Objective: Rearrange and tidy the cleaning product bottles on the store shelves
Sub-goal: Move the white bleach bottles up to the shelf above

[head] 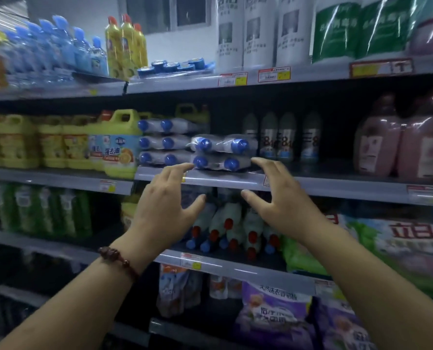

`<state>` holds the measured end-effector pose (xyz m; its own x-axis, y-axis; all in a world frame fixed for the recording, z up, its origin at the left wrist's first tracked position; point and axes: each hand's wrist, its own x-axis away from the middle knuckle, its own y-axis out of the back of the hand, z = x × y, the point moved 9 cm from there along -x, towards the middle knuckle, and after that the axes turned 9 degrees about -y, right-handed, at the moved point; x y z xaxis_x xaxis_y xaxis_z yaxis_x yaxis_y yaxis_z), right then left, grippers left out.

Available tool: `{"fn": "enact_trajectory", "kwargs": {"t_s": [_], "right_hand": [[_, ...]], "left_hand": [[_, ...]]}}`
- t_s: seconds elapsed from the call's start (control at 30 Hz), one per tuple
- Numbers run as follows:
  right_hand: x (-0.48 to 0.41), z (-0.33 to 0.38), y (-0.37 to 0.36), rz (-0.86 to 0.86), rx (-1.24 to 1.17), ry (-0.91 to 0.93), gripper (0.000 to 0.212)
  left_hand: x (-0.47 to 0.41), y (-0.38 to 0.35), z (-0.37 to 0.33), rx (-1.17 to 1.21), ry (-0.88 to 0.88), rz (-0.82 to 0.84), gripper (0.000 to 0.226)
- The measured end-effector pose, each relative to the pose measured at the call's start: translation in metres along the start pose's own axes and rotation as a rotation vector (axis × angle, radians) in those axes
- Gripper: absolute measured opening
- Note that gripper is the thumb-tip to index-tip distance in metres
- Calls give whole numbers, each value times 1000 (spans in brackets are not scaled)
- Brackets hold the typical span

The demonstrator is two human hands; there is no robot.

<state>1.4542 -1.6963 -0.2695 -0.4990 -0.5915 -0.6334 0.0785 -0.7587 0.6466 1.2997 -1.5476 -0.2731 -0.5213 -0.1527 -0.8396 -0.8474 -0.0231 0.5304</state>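
Nearest me, a beaded bracelet (117,258) is sitting on the left wrist. I am keeping the left grip (165,205) and the right grip (283,200) spread wide, fingers relaxed and grasping nothing, both in front of the grey shelf edge (223,179). Their fingertips are reaching up to either side of the wrapped blue-capped packs (220,154), which are lying on their sides, stacked two high, caps facing out right at that edge. I cannot tell whether the fingers are touching the wrap. Left of the packs, a taller stack (160,142) of the same bottles is sitting tight beside a yellow jug (119,145). To the right, bare shelf (336,170) is lying open toward the pink jugs (400,147), and upright grey bottles (278,137) are standing further back.
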Motion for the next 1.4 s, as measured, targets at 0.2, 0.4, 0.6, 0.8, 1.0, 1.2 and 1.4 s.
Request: {"fn": "enact_trajectory", "kwargs": {"t_s": [0.2, 0.4, 0.6, 0.8, 1.0, 1.2, 1.4], "right_hand": [[24, 8, 2, -17, 32, 8, 66], [43, -7, -37, 67, 41, -24, 62], [37, -52, -92, 154, 17, -135, 64], [35, -98, -119, 163, -20, -189, 58], [30, -130, -130, 154, -23, -239, 60], [20, -135, -149, 171, -18, -240, 57], [-3, -138, -160, 156, 32, -235, 57]], "left_hand": [[17, 1, 2, 94, 38, -11, 60], [37, -34, 15, 114, 25, 36, 56], [57, -94, 43, 123, 89, 113, 57], [59, -150, 63, 216, 148, 184, 53], [47, -195, 62, 349, 200, 224, 52], [33, -240, 80, 421, 406, 183, 39], [17, -268, 88, 408, 477, 187, 41]]}}
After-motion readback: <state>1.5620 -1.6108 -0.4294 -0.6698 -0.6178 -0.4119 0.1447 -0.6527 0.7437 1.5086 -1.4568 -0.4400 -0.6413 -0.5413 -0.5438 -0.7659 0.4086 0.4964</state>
